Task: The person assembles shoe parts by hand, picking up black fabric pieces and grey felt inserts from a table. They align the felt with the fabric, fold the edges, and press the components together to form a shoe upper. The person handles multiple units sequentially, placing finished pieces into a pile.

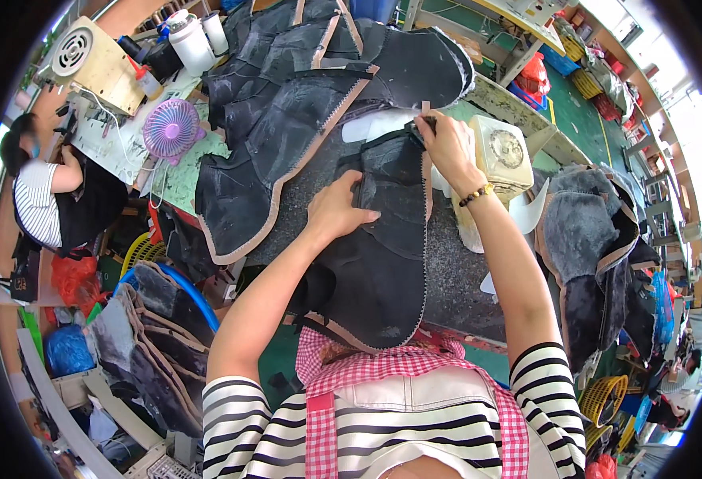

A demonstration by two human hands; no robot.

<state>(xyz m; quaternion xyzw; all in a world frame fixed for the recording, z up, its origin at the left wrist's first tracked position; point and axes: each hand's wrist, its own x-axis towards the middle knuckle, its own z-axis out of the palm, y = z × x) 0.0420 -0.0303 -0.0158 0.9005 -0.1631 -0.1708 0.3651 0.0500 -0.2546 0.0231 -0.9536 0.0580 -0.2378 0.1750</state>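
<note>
A black boot upper (379, 279) lies in front of me, its zigzag-cut tan edging running down the right side and round the lower end. At its left edge, my left hand (337, 209) grips the material, thumb laid across the surface and fingers bent. My right hand (449, 150) pinches the top right corner, where a short tan tab sticks up. What lies under those right fingertips is hidden. Beyond my left hand, more black uppers (247, 188) with tan edging are spread in an overlapping pile over the dark speckled worktop (455, 295).
A cream sewing machine head (499, 160) stands right of my right hand. Grey fur-lined pieces (583, 211) hang at the right; others (139, 335) lie lower left by a blue hoop. A purple fan (171, 130) and white bottle (190, 44) stand far left. Another person (43, 191) sits left.
</note>
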